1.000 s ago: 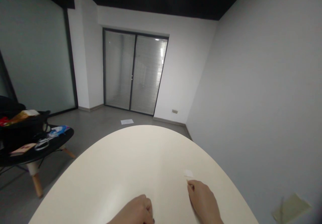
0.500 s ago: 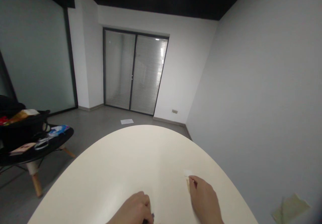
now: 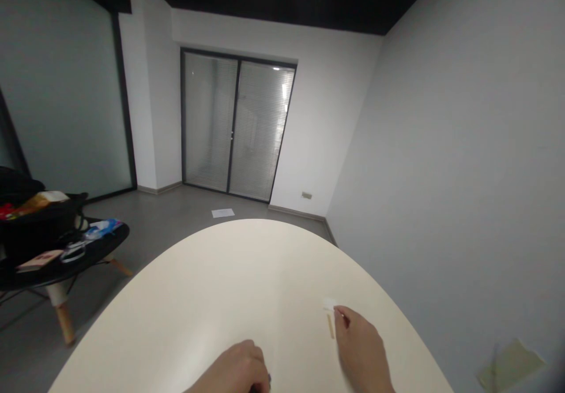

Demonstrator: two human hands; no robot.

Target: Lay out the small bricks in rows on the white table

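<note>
My left hand rests at the near edge of the round cream table, its fingers curled closed. A small dark bit shows beside those fingers; what it belongs to is hidden. On the right, my right hand is closed in a pinch low over the tabletop. Its fingertips meet the edge of a small whitish piece, and I cannot make out what is between them. Just left of the fingers lies a narrow tan strip, flat on the table.
At the left, a black chair bears a dark bag, a blue packet and a small box. A white sheet lies on the floor beyond the table. A grey wall runs close along the right side.
My right hand has shifted slightly right, uncovering more of the tan strip. My left hand has dropped a little toward the bottom edge of the view.
</note>
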